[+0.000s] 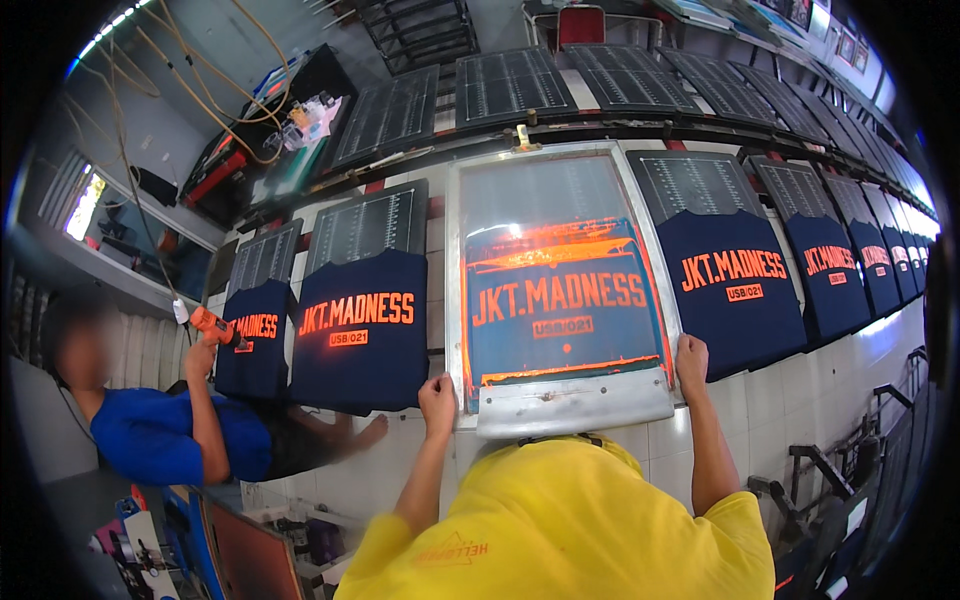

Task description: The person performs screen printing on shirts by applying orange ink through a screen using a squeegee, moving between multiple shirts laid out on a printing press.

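A silver screen-printing frame (455, 260) lies over a dark navy T-shirt on a board in front of me. Bright orange ink streaks its mesh, and orange lettering shows through. My left hand (437, 400) is closed on the frame's near left corner. At the near right side my right hand (691, 366) grips the frame's edge, fingers curled. Between my hands, a wide metal squeegee (577, 404) rests across the frame's near end. Orange ink edges the mesh just beyond it.
Navy T-shirts with orange prints lie on boards to the left (360, 330) and right (735, 280). Bare black boards (515, 85) line the far side. On the left, a person in blue (150, 430) holds an orange heat gun (212, 324) over a shirt. Metal racks stand lower right.
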A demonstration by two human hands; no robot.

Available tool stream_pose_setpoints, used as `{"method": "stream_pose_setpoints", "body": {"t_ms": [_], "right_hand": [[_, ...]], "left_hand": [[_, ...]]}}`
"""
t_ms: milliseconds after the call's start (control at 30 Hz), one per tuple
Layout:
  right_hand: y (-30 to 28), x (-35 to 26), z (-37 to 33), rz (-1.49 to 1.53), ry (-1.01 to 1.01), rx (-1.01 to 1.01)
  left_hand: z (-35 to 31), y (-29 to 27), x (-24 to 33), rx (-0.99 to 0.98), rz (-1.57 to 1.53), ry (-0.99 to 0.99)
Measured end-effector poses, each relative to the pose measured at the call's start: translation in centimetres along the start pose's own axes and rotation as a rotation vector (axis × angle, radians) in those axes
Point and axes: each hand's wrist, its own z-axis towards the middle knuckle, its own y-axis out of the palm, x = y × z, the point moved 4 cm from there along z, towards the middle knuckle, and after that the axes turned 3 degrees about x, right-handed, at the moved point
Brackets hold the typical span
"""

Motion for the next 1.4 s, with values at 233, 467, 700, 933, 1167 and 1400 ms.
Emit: {"method": "stream_pose_setpoints", "body": {"t_ms": [233,467,700,933,1167,1400], "right_hand": [[1.4,-0.7,1.3,0.035,-0.008,-0.038],[1.4,-2.4,1.1,-0.004,0.020,-0.080],[1.7,-2.2,0.9,0.045,0.012,-0.073],[1.9,-2.7,0.8,0.027,0.024,-0.049],[2.2,-3.1,0.6,-0.014,0.002,-0.025],[2.9,-1.5,1.3,-0.094,-0.002,0.014]], "left_hand": [[1.2,0.4,0.6,0.048,0.033,0.029],[1.7,0.2,1.5,0.043,0.049,0.003],[2.5,0.2,0.5,0.025,0.072,-0.001],[2.7,-0.2,0.3,-0.013,0.106,-0.010],[2.6,-0.5,2.1,-0.045,0.137,0.021],[3.2,-0.3,2.1,-0.068,0.305,0.149]]}}
